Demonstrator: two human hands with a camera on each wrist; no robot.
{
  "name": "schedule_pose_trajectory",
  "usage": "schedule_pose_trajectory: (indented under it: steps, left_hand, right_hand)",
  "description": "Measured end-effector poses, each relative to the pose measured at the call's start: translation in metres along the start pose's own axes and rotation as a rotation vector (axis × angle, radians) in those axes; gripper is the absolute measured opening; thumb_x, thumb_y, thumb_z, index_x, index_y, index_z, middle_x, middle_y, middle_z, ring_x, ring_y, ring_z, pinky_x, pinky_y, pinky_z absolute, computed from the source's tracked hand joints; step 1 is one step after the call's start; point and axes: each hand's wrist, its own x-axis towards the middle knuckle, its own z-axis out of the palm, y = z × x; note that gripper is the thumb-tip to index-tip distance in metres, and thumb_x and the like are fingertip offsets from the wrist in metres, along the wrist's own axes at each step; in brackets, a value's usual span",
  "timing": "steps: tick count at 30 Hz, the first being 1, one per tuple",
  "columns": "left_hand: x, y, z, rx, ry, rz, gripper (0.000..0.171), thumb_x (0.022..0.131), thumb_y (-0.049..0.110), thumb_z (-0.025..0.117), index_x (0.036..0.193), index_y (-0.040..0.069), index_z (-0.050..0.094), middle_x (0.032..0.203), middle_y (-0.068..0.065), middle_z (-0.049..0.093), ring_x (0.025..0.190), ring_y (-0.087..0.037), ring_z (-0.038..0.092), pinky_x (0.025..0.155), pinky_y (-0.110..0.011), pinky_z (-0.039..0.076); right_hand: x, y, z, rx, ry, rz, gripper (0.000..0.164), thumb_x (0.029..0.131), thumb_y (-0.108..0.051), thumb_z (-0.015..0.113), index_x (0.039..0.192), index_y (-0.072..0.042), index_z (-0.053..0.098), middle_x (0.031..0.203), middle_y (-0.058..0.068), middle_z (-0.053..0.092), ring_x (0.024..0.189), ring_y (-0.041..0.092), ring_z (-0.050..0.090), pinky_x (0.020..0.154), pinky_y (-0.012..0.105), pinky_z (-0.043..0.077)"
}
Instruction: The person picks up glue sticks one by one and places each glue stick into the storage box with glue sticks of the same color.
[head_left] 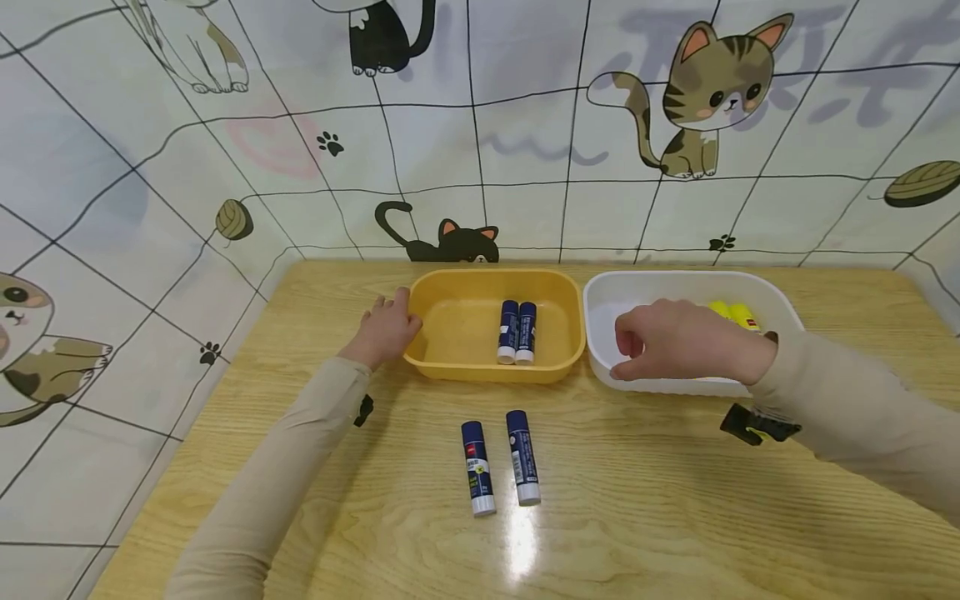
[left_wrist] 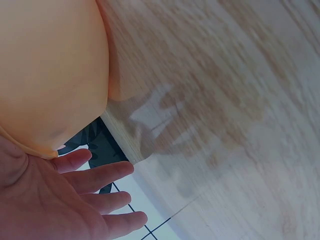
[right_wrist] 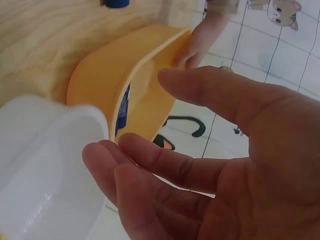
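My left hand [head_left: 384, 330] is at the left rim of the yellow bin [head_left: 450, 368]. In the left wrist view the fingers [left_wrist: 107, 177] are straight beside the bin wall; the thumb is out of sight there. Over the white bin [head_left: 600, 333] hangs my right hand [head_left: 675, 342], holding nothing, with a gap between thumb and loosely bent fingers. Inside the yellow bin, two navy glue sticks [head_left: 517, 333] with white ends lie side by side. One glue stick [head_left: 477, 468] and a second glue stick [head_left: 522, 458] lie on the table before the bins.
Yellow cylindrical items [head_left: 731, 313] lie in the right part of the white bin, partly hidden by the right hand. Both bins stand side by side near the back of the wooden table [head_left: 637, 500]. A cat-patterned cloth [head_left: 525, 150] hangs behind it.
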Motion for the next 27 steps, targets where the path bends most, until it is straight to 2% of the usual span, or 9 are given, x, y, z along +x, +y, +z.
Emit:
schedule_pose_trajectory:
  steps: [7,13,23,27]
  left_hand:
    - [0.002,-0.002,0.002,0.004,0.008,0.008,0.051,0.097,0.021,0.034,0.141,-0.003,0.023,0.138,-0.034,0.041,0.138,-0.05,0.018,0.108,-0.063,0.015]
    - [0.003,-0.002,0.002,0.002,0.004,0.007,0.052,0.097,0.021,0.033,0.141,-0.003,0.023,0.139,-0.033,0.041,0.138,-0.05,0.018,0.108,-0.063,0.015]
    - [0.002,0.0,0.0,0.01,0.002,-0.001,0.053,0.097,0.022,0.033,0.142,-0.002,0.023,0.14,-0.032,0.041,0.139,-0.049,0.017,0.107,-0.064,0.015]
    - [0.0,0.002,-0.001,0.006,-0.003,-0.021,0.053,0.097,0.023,0.034,0.143,-0.001,0.023,0.142,-0.031,0.04,0.139,-0.048,0.016,0.108,-0.064,0.013]
  right_hand:
    - [-0.001,-0.02,0.015,0.002,-0.025,-0.049,0.02,0.08,-0.031,0.07,0.078,-0.016,0.057,0.072,-0.006,0.054,0.064,0.014,0.048,0.059,0.03,0.039]
    - [0.001,-0.034,0.029,0.029,-0.09,-0.036,0.022,0.082,-0.031,0.071,0.078,-0.016,0.057,0.067,-0.004,0.052,0.062,0.015,0.047,0.056,0.029,0.037]
    - [0.009,-0.05,0.052,0.071,-0.099,-0.074,0.025,0.083,-0.033,0.072,0.076,-0.017,0.055,0.065,-0.004,0.05,0.058,0.013,0.046,0.053,0.028,0.037]
    - [0.016,-0.057,0.067,0.03,-0.057,-0.125,0.026,0.083,-0.033,0.072,0.071,-0.017,0.055,0.06,-0.007,0.049,0.053,0.01,0.046,0.05,0.025,0.036]
